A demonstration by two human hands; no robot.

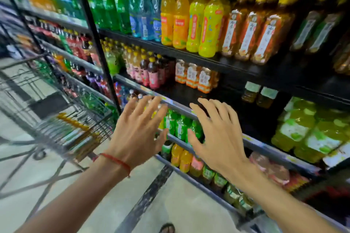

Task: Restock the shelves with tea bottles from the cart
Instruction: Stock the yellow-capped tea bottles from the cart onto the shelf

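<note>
You are facing the black shelves, which are carrying upright rows of coloured drinks on several levels; the wire cart is sitting to your left, just beside the shelving, and motion blur is smearing it. The tea bottles are lying on their sides in the cart's basket, showing amber liquid and yellow caps; the blur is hiding their labels. The amber shelf bottles are standing on the top visible level, right of the yellow-green drinks; they are wearing yellow caps and white-and-orange labels, and they are looking much like the ones in the cart. You are holding both hands out in front of the middle levels, backs towards you; your left hand is spreading its fingers wide and straight, gripping nothing; your right hand, well apart from the cart, is doing the same, fingers apart and empty. A red string bracelet is circling your left wrist.
</note>
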